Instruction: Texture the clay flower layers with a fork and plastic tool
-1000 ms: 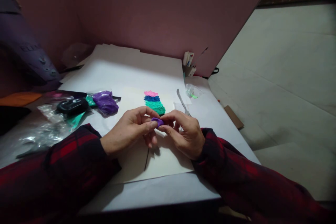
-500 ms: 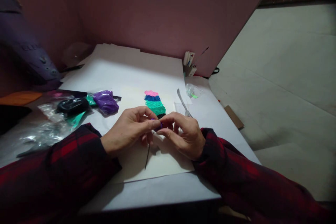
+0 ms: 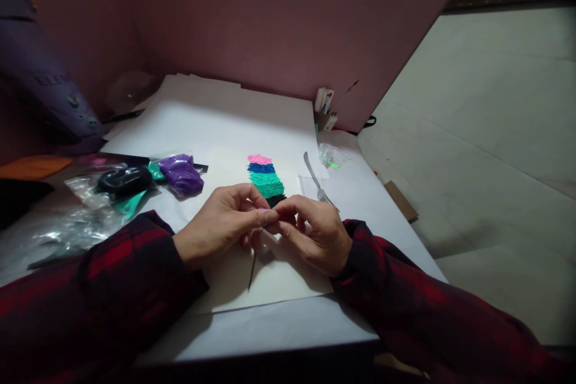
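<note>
My left hand (image 3: 225,219) pinches a small piece of purple clay (image 3: 262,209) between thumb and forefinger, most of it hidden by the fingers. The fingertips of my right hand (image 3: 317,234) meet it from the other side, also pinched together. Just beyond, a textured clay strip (image 3: 266,182) lies on a pale sheet (image 3: 288,279), banded pink, blue, green and black. Below my hands a thin dark stick (image 3: 252,273) points toward me; its upper end is hidden. A fork (image 3: 315,174) lies right of the strip.
Packets of purple clay (image 3: 182,177) and black clay (image 3: 125,180) lie at the left among crumpled plastic bags (image 3: 76,228). White erasers or small boxes (image 3: 323,101) stand against the pink wall (image 3: 270,24). The table's right edge drops to a tiled floor (image 3: 486,150).
My right fingertips have closed in against my left thumb, and less of the purple clay shows. My right hand has shifted slightly, uncovering more of the fork's tines and the black band.
</note>
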`<state>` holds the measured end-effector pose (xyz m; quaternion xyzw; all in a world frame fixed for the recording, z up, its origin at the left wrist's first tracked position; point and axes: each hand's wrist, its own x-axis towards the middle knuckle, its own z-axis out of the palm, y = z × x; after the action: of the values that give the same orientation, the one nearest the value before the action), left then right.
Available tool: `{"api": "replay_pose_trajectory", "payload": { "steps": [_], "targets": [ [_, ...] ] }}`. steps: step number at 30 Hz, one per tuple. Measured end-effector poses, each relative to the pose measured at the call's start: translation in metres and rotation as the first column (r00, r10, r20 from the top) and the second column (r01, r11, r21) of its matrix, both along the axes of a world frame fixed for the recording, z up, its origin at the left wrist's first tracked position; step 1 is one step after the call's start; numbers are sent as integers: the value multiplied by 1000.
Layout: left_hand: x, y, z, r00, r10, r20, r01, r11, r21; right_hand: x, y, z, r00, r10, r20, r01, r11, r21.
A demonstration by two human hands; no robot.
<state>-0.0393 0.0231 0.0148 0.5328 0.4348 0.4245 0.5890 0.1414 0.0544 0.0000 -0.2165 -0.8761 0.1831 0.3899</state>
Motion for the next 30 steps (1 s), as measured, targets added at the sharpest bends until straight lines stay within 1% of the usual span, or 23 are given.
{"api": "replay_pose_trajectory", "payload": {
  "steps": [6, 13, 19, 21, 23, 25, 30],
  "targets": [
    [0, 1, 1, 999, 8, 35, -7, 1000, -13, -1, -1, 1, 1000, 9, -4, -9, 1000, 1],
    [-1, 1, 0, 998, -15, 53, 15, 1000, -3, -1, 1, -2, 997, -12, -80, 10, 1000, -19],
    [0, 0, 3, 998, 52, 38, -51, 998, -22, 0, 0, -2, 988, -96, -117, 90, 994, -54],
    [0, 0, 4, 996, 82, 38, -80, 996, -41, -1, 0, -2, 988, -96, -119, 87, 993, -83],
    [0, 1, 4, 994, 100, 35, -98, 994, -47, -1, 0, -3, 991, -64, -121, 50, 993, -111],
    [0, 0, 3, 995, 98, 31, -97, 995, -36, -2, 0, -4, 992, -46, -118, 31, 992, -123],
    [0, 0, 2, 998, 62, 31, -62, 998, 5, -3, -2, -2, 991, -102, -89, 92, 990, -107]
  ]
}}
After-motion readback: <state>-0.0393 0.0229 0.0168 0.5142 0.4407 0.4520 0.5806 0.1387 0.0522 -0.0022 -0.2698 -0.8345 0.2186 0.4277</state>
